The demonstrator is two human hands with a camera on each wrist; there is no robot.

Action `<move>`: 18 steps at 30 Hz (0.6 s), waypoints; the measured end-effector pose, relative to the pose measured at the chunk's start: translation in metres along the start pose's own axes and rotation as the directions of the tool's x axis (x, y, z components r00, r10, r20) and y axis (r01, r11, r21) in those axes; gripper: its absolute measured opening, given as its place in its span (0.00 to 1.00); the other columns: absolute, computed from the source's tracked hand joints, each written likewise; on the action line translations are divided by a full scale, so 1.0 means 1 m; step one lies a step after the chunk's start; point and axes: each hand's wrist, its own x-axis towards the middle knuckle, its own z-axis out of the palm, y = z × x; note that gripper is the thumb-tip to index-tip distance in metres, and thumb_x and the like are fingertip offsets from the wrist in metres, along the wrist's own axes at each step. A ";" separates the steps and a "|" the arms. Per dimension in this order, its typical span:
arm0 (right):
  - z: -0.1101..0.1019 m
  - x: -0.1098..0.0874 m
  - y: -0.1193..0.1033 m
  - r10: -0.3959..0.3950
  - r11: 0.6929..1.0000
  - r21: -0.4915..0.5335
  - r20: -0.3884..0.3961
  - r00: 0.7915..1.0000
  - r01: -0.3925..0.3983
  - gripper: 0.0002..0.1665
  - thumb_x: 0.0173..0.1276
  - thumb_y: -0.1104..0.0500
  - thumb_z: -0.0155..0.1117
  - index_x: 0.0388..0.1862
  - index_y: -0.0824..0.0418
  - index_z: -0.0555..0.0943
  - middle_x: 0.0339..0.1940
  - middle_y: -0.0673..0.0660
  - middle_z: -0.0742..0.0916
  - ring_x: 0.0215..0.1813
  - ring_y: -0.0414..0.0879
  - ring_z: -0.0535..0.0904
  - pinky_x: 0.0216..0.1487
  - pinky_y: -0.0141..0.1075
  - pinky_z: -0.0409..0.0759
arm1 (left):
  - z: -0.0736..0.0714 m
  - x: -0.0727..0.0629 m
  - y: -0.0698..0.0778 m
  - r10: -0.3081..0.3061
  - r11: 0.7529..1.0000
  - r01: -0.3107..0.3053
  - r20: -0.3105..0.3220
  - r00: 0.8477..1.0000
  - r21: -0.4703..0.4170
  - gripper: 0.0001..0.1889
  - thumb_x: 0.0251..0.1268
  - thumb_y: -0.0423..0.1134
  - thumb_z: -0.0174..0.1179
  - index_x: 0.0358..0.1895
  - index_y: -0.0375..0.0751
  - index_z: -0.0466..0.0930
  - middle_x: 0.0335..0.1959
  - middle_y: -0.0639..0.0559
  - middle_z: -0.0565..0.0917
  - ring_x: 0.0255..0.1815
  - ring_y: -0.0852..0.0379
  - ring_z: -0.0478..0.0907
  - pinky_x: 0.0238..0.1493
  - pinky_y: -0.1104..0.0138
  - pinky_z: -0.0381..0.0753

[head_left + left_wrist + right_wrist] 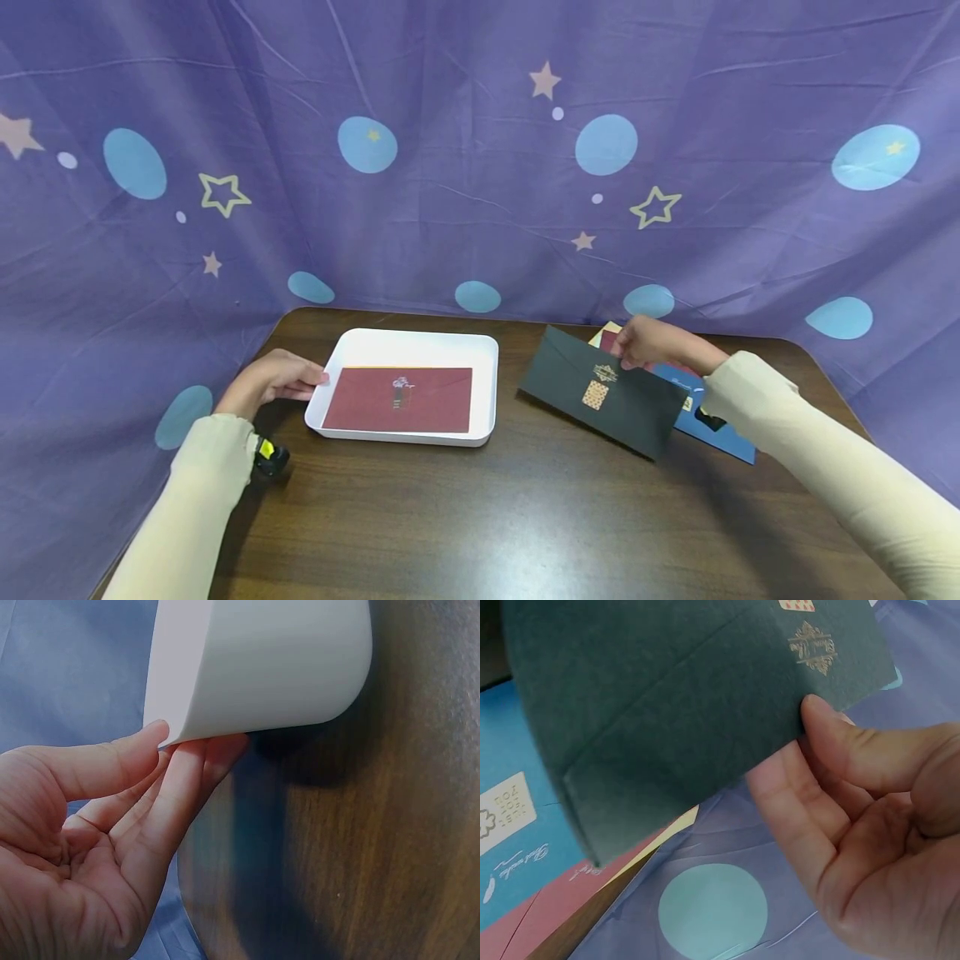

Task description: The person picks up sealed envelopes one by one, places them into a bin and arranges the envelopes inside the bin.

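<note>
My right hand (651, 342) pinches a dark green envelope (562, 367) by its far long edge, thumb on the printed face and fingers behind it. The envelope is raised and tilted, with a gold emblem and a small patterned label on it; in the right wrist view its dark face (645, 712) fills much of the picture. At the left, my left hand (279, 375) pinches the rim of a white tray (420, 343) between thumb and fingers. Inside the tray lies a dark red envelope (442, 400) with a printed figure, a yellow edge showing behind it.
Under and beside the held envelope lie a blue envelope (712, 435), a red one (562, 892) and a pale yellow one (612, 328), partly covered. They rest on a brown wooden table (450, 517). A purple curtain (465, 167) with stars hangs right behind its far edge.
</note>
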 end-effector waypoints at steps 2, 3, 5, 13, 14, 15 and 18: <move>0.000 0.000 -0.003 -0.006 1.000 0.007 -0.017 1.000 0.006 0.10 0.68 0.74 0.59 0.43 0.71 0.85 0.35 0.56 0.89 0.34 0.41 0.79 0.31 0.35 0.81 | 0.000 0.000 0.000 0.000 1.000 0.000 -0.002 1.000 0.003 0.23 0.69 0.31 0.62 0.59 0.14 0.74 0.26 0.57 0.86 0.29 0.64 0.84 0.35 0.70 0.89; -0.001 0.000 -0.006 -0.010 1.000 0.015 -0.025 1.000 0.011 0.09 0.68 0.74 0.59 0.43 0.71 0.85 0.35 0.56 0.89 0.33 0.41 0.78 0.30 0.34 0.80 | 0.000 0.000 0.000 -0.001 1.000 0.001 -0.002 1.000 0.003 0.23 0.69 0.31 0.62 0.59 0.14 0.74 0.26 0.57 0.86 0.29 0.65 0.84 0.35 0.70 0.89; -0.002 0.001 -0.009 -0.017 0.999 0.033 -0.045 0.999 0.018 0.10 0.68 0.74 0.60 0.45 0.72 0.85 0.35 0.57 0.89 0.31 0.41 0.76 0.28 0.34 0.79 | 0.000 0.001 -0.001 0.000 1.000 0.000 -0.004 1.000 0.005 0.23 0.69 0.31 0.62 0.59 0.14 0.74 0.26 0.57 0.86 0.28 0.65 0.84 0.35 0.70 0.89; -0.006 0.005 -0.016 -0.017 0.989 0.142 -0.101 0.995 0.031 0.12 0.67 0.76 0.59 0.47 0.74 0.85 0.32 0.56 0.87 0.25 0.40 0.71 0.25 0.30 0.72 | 0.000 0.001 -0.002 0.008 1.000 -0.008 -0.002 1.000 -0.004 0.22 0.69 0.30 0.62 0.59 0.14 0.74 0.26 0.57 0.86 0.28 0.64 0.84 0.34 0.70 0.89; -0.006 0.005 -0.017 -0.027 0.989 0.138 -0.112 0.993 0.043 0.12 0.67 0.76 0.60 0.46 0.74 0.86 0.32 0.55 0.87 0.26 0.40 0.72 0.26 0.29 0.73 | 0.000 0.001 -0.002 0.008 1.000 -0.008 -0.002 1.000 -0.005 0.22 0.69 0.30 0.62 0.58 0.14 0.74 0.26 0.57 0.86 0.28 0.64 0.84 0.34 0.71 0.89; -0.006 0.006 -0.017 -0.039 0.990 0.130 -0.124 0.991 0.056 0.11 0.66 0.76 0.61 0.45 0.74 0.86 0.31 0.55 0.88 0.27 0.39 0.73 0.27 0.29 0.74 | 0.000 0.001 -0.002 0.008 1.000 -0.008 -0.002 1.000 -0.006 0.22 0.69 0.30 0.62 0.58 0.14 0.74 0.26 0.57 0.86 0.28 0.65 0.84 0.34 0.71 0.89; -0.006 0.010 -0.019 -0.050 0.991 0.112 -0.164 0.985 0.069 0.11 0.64 0.76 0.63 0.44 0.75 0.86 0.31 0.57 0.89 0.29 0.39 0.76 0.29 0.29 0.77 | 0.000 0.001 -0.002 0.007 1.000 -0.007 -0.003 1.000 -0.008 0.22 0.69 0.30 0.62 0.59 0.14 0.74 0.26 0.57 0.86 0.28 0.65 0.84 0.34 0.71 0.89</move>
